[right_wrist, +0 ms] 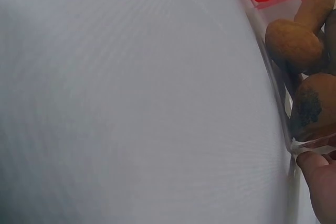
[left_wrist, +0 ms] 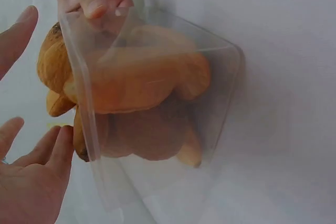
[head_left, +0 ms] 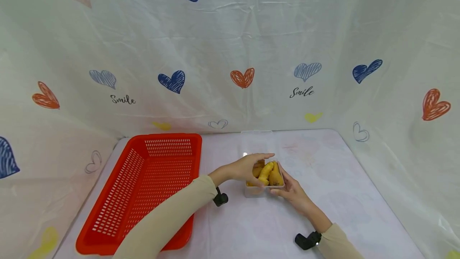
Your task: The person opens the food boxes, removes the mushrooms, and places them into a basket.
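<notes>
Clear plastic box (head_left: 264, 190) of yellow-brown fruit (head_left: 267, 173) on white worktop (head_left: 334, 195), just right of red basket (head_left: 143, 187). Right hand (head_left: 292, 191) at box's near right corner, fingers (left_wrist: 94, 6) pinching the rim. Left hand (head_left: 248, 167) over box's left side, fingers (left_wrist: 58, 150) straight and released, close to the fruit, gripping nothing. Clear lid (head_left: 258, 143) flat on worktop just behind box. Heart-print cloth (head_left: 230, 51) behind and at both sides.

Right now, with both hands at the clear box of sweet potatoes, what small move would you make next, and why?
Probably close the left hand on a sweet potato: its fingers hover open over the pile, while the right hand already steadies the clear box at its rim.
</notes>
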Demonstrator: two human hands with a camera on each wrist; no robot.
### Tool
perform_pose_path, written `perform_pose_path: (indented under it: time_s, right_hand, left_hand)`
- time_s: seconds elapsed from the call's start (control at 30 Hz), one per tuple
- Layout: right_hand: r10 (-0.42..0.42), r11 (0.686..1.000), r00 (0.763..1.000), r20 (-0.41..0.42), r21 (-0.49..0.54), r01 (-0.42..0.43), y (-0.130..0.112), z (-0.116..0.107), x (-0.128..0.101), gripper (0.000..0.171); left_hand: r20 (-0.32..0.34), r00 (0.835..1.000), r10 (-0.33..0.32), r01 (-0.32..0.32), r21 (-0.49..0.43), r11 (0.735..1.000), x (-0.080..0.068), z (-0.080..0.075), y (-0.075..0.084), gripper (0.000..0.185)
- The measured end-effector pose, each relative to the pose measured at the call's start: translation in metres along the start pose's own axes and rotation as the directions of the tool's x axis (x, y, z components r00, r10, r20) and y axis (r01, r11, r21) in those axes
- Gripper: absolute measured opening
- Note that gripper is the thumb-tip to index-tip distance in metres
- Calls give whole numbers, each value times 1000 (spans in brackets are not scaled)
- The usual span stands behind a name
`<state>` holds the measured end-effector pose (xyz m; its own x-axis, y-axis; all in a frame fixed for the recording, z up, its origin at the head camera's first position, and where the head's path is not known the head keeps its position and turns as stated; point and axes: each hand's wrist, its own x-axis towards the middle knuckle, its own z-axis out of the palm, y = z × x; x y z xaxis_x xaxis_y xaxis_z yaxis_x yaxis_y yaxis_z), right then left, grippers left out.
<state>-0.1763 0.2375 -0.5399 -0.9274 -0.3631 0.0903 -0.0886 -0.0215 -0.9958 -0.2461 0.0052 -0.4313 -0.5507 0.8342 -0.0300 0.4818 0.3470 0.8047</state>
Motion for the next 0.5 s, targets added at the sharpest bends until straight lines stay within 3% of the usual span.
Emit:
perform_pose_path:
  time_s: [0.27, 0.5]
  right_hand:
    - [4, 1000, 1000, 6, 18, -4, 2, 2, 0, 96]
    - [-10, 1000, 1000, 4, 23, 10, 3, 0, -1, 96]
  left_hand:
    - [35, 999, 13, -14, 26, 1000, -1, 10, -9, 97]
    - [22, 1000, 12, -13, 37, 999, 1, 11, -9, 91]
